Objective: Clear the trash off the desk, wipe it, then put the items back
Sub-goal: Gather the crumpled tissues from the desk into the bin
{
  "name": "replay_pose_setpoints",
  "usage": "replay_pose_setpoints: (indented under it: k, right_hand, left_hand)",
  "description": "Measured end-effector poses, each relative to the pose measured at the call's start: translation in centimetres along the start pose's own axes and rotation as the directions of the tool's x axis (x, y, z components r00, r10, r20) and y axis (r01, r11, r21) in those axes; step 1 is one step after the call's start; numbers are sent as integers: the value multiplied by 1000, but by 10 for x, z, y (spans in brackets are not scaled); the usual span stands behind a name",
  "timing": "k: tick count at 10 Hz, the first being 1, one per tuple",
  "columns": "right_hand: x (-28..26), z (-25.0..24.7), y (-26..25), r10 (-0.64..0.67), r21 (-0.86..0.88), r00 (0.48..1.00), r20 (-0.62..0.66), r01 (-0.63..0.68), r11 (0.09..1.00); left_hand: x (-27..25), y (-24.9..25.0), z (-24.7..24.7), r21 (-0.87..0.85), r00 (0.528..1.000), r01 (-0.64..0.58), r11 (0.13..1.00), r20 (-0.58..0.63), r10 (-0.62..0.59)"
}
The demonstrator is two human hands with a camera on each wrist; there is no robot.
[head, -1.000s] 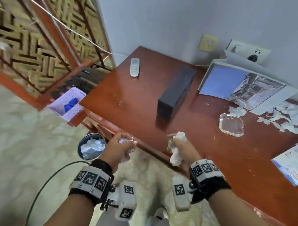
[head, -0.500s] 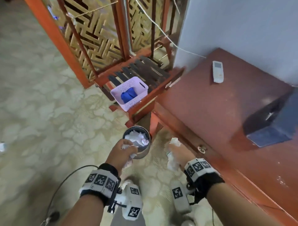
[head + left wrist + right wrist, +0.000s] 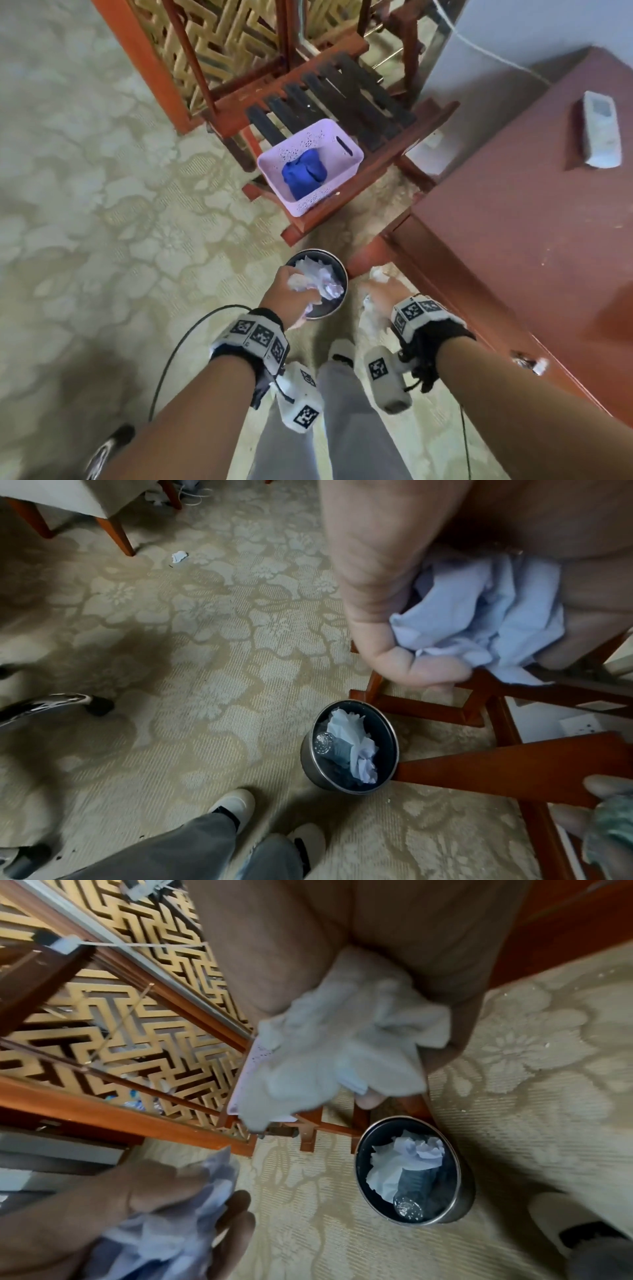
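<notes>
A round metal trash bin (image 3: 345,286) stands on the carpet by the desk's (image 3: 513,240) corner, with crumpled paper and a bottle inside. My left hand (image 3: 301,291) hovers over the bin and grips a wad of crumpled white paper (image 3: 479,615). My right hand (image 3: 383,291) is just right of the bin, beside the desk leg, gripping a crumpled tissue (image 3: 342,1047). The wrist views show the bin (image 3: 308,753) (image 3: 464,1202) below both hands. A white remote (image 3: 601,128) lies on the desk.
A lavender basket (image 3: 346,150) with a blue cloth (image 3: 305,173) sits on a low slatted wooden rack behind the bin. A lattice screen (image 3: 219,44) stands beyond it. A paper scrap (image 3: 179,556) lies on the carpet. My shoes are close to the bin.
The view swung from the desktop down to the floor. Both hands, still holding their wads, dropped from the desk edge; the left now sits over the bin.
</notes>
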State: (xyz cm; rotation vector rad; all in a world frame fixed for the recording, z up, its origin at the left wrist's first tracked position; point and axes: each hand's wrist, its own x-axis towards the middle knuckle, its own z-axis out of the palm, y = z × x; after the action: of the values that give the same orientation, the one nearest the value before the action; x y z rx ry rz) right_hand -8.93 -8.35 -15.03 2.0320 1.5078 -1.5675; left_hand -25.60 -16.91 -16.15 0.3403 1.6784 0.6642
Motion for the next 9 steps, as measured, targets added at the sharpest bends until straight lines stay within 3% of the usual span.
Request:
replay_pose_setpoints:
  k: [2,3,4,6,8,9]
  right_hand:
    - [125,44,15,143,13,987,73,-145,989]
    - [162,61,18,131,-44,990,59,-129,991]
    - [228,86,29,-39,-153,991,128,59,986]
    - [310,124,40,5,-35,998,66,-3,999]
    - [327,146,61,41,257,999,16,-44,966]
    - [312,140,63,68,254,998,12,-69,965]
  left_hand:
    - [118,-30,15,27,996,92,995,-11,-92]
    - [162,-44,17,74,996,78,994,-47,-75]
    - [222,-64,15,143,993,107,984,-66,-98]
    - [300,-103,23,186,989,124,975,-99,-107]
    - [322,-118,28,52,989,122,991,-86,-117]
    - [316,-114,24,-5,983,153,988,-101,-153]
